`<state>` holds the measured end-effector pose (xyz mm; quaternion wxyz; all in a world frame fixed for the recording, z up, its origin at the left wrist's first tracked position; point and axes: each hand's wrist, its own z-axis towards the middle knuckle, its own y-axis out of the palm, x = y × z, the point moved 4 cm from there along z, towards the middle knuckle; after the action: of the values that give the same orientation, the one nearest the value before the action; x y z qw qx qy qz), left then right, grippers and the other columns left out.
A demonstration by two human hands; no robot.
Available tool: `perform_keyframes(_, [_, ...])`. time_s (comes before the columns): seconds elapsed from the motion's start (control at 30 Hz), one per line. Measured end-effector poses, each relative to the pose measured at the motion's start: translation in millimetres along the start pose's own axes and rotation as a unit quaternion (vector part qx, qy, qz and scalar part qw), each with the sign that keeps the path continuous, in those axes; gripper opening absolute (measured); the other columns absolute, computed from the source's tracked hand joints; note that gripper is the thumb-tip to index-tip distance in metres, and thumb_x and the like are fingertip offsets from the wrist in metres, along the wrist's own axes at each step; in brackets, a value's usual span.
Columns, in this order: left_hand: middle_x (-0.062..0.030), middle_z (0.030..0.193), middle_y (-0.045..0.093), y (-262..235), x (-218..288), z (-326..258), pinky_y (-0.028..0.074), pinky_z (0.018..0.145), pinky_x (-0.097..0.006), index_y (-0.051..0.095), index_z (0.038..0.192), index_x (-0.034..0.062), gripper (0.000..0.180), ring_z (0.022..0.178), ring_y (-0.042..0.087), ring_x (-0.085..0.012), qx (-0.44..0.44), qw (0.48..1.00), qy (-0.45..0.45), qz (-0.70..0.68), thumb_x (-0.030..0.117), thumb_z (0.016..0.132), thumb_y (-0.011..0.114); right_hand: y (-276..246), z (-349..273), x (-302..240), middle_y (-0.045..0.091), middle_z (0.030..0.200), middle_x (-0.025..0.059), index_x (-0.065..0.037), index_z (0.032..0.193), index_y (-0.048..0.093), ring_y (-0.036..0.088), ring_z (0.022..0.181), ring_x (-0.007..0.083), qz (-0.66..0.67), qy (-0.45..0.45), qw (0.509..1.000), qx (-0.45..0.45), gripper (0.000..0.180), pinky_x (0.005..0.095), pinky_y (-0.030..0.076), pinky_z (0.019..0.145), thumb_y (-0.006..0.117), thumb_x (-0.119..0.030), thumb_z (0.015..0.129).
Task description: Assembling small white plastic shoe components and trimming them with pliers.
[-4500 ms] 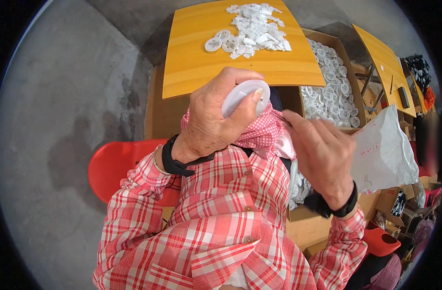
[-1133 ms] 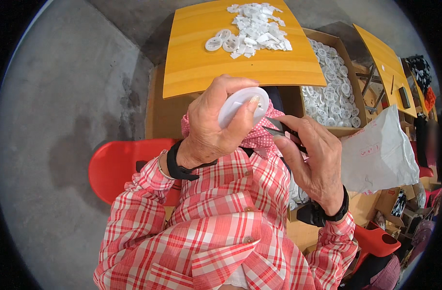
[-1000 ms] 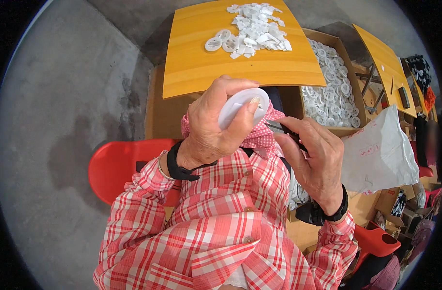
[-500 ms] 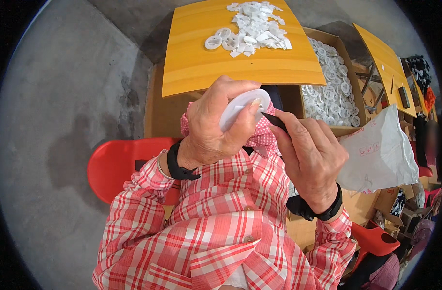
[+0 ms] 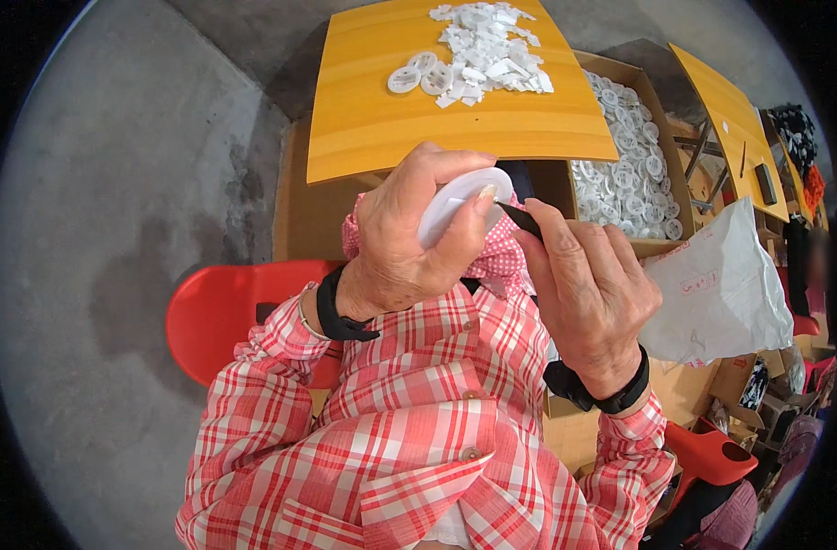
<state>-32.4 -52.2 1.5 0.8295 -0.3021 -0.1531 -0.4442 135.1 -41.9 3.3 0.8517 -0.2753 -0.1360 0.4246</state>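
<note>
A round white plastic disc [image 5: 434,220] is tilted up in front of my chest, gripped between the thumb and fingers of my left hand [image 5: 398,229]. The left thumb lies across its face, beside a small flat white piece [image 5: 453,202]. My right hand [image 5: 590,293] pinches a slim black pointed tool [image 5: 523,221]. Its tip meets the disc's right part, close to the left thumbnail. The tool's exact kind is hard to tell, since my fingers cover its rear part. What the tip touches is too small to make out.
A yellow table [image 5: 382,133] ahead bears a pile of white scraps [image 5: 496,55] and several similar discs [image 5: 404,80]. Right of it stands a cardboard box [image 5: 661,119] full of white discs. A white plastic bag [image 5: 721,284] lies at my right, a red chair [image 5: 207,316] at my left.
The black tool's tip has moved slightly up and left against the disc, and my right fingers have shifted a little. My left hand and the disc have barely moved.
</note>
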Motion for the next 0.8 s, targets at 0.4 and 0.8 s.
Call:
perform_keyframes(0.4, [-0.0138,0.089,0.064,1.6,-0.6,-0.1,0.052,0.064,-0.031,0.059,0.106,-0.0024,0.026,0.075,0.067,-0.0231,0.006,1.0,0.018,0.011,0.002,0.081,0.063,1.3,0.1,1.1,0.053,0.074,0.0023,-0.003,0.106,0.064,0.052,0.061,0.0154,0.002,-0.008,1.0,0.0,0.036,0.0253,0.044,0.048,0.076,-0.013,0.074])
perform_keyframes(0.8, [-0.0144,0.09,0.063,2.3,0.3,-1.1,0.052,0.064,-0.032,0.057,0.107,-0.0029,0.027,0.075,0.066,-0.0249,-0.002,0.999,0.046,0.03,0.001,0.081,0.063,1.2,-0.7,1.3,0.053,0.073,0.0027,-0.003,0.106,0.064,0.052,0.061,0.0165,0.018,0.01,1.0,-0.009,0.037,0.0265,0.044,0.047,0.077,-0.014,0.073])
